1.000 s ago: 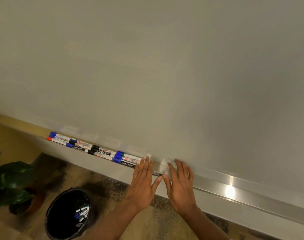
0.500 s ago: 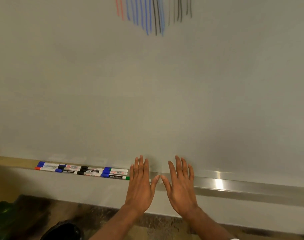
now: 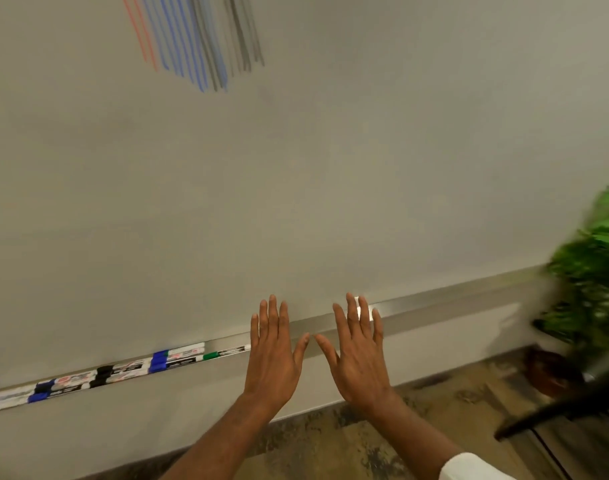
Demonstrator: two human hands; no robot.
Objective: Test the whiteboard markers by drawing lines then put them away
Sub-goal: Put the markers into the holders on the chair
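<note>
Both my hands are empty, with fingers straight. My left hand [image 3: 273,355] and right hand [image 3: 358,351] are side by side over the whiteboard's tray [image 3: 434,303], thumbs nearly meeting. The markers [image 3: 123,370] lie along the tray's left stretch, the nearest just beside my left hand. Drawn lines [image 3: 192,39] sit near the whiteboard's [image 3: 331,168] top edge.

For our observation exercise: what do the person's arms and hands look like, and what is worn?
The left hand and right hand are bare: no gloves, rings or watch show. The left forearm is uncovered; the right forearm meets a white fabric sleeve at the frame's bottom edge.
</note>
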